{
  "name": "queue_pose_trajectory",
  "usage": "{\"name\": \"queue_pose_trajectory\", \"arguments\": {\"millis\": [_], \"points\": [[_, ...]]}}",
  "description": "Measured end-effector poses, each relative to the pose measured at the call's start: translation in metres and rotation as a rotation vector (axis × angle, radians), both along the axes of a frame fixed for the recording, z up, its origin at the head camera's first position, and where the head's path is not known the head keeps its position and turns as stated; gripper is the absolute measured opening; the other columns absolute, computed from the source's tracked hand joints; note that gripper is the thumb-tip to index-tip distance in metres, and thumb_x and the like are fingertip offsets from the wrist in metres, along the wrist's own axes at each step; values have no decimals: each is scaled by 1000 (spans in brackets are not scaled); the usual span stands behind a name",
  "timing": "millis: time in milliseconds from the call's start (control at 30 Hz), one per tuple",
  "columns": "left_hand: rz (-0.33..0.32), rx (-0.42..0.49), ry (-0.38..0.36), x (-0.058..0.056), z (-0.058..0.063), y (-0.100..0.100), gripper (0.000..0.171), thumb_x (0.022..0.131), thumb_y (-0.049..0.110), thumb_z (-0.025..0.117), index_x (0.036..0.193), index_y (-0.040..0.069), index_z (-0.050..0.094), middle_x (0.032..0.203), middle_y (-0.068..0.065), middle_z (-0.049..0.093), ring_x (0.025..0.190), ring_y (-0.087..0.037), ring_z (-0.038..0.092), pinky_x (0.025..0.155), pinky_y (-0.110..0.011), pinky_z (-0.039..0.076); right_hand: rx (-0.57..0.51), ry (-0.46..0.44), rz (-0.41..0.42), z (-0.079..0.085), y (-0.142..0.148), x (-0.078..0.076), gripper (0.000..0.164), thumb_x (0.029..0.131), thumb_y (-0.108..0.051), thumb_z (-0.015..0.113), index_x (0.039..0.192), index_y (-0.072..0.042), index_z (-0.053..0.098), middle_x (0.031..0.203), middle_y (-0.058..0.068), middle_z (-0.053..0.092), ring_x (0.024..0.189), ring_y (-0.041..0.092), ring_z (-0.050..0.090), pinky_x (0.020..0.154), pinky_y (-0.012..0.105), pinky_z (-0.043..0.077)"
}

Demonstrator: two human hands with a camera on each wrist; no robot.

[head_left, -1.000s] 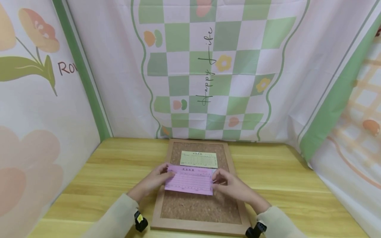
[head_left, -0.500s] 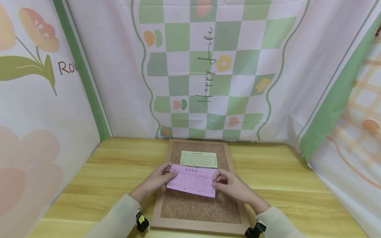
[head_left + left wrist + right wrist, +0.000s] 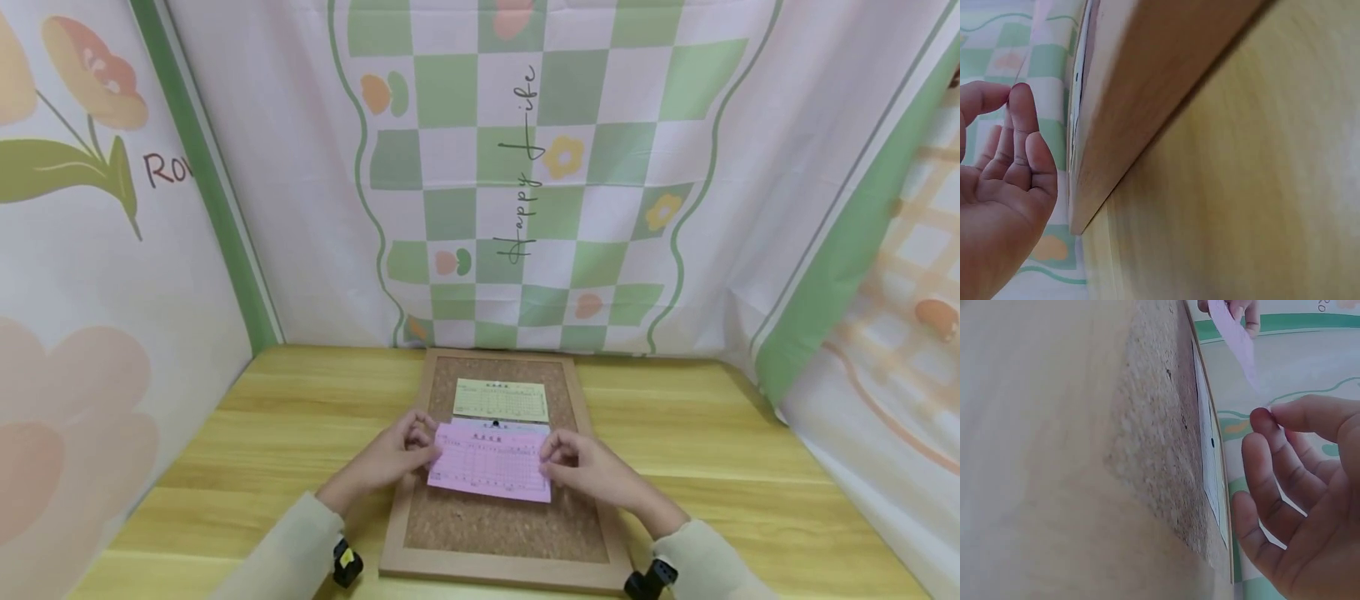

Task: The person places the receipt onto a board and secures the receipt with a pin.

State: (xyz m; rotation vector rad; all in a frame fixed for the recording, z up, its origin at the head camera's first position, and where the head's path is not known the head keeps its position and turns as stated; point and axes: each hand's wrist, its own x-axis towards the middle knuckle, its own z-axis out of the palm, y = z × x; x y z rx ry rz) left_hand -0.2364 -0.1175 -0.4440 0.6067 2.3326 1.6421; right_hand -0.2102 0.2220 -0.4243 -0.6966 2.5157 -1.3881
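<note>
A pink printed slip [image 3: 489, 467] is held over the corkboard [image 3: 510, 525], seen nearly edge-on in the right wrist view. My left hand [image 3: 390, 454] pinches its left edge between thumb and index finger. At the opposite edge, my right hand [image 3: 588, 471] pinches it the same way, other fingers loosely bent. Just behind the pink slip shows the top strip of a pale blue slip [image 3: 465, 424] with a black pushpin [image 3: 496, 423] at its upper middle. Higher on the board lies a yellow-green slip [image 3: 501, 401]. The pink slip hides most of the blue one.
The board's wooden frame [image 3: 502, 568] lies on a yellow wood-grain table [image 3: 315, 408], its far end near the curtain [image 3: 555, 208]. More patterned cloth [image 3: 112, 275] hangs on the left. A black wrist device [image 3: 347, 563] sits on each sleeve.
Both hands have shifted the pink slip slightly right and down. More of the pale blue slip and its black pushpin now show above it. The board has stayed in place.
</note>
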Motion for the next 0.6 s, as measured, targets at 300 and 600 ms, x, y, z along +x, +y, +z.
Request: {"name": "queue_pose_trajectory", "arguments": {"millis": [300, 600], "points": [[-102, -122, 78, 4, -4, 0, 24, 96, 14, 69, 111, 7, 52, 88, -2, 67, 71, -19, 62, 58, -29, 52, 77, 1, 72, -2, 6, 4, 12, 92, -10, 70, 96, -3, 61, 77, 0, 58, 65, 9, 53, 56, 22, 43], [-144, -182, 111, 8, -2, 3, 23, 92, 15, 73, 107, 8, 57, 85, 1, 66, 72, -15, 61, 60, -28, 52, 104, -11, 104, -2, 9, 10, 9, 90, -8, 70, 91, -6, 61, 72, -2, 58, 60, 6, 51, 53, 21, 42]]}}
